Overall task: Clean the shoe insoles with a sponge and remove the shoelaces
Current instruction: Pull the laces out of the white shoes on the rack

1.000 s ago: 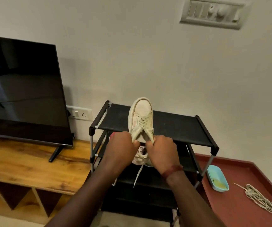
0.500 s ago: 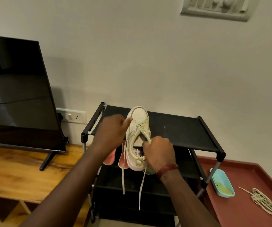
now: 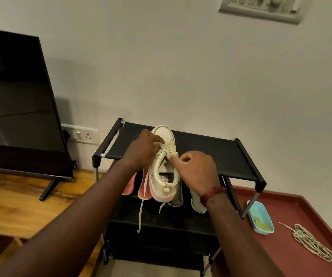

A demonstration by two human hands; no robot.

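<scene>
The left hand (image 3: 143, 150) pinches the shoelace (image 3: 166, 146) crossing a cream sneaker (image 3: 164, 132), toe toward 12 o'clock, on the black shoe rack (image 3: 221, 156). The right hand (image 3: 197, 170), fingers curled, pinches lace at the sneaker's 3 o'clock edge. Loose laces (image 3: 313, 244) lie at the rack's 4 o'clock.

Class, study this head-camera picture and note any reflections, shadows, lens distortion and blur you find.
Head view: the television screen mirrors the room dimly; head view: it throws a soft shadow on the wall to its right; head view: wide-angle distortion tilts the television's edge and stretches both forearms; head view: left hand and right hand, pinching the shoelace, look slightly soft.
</scene>
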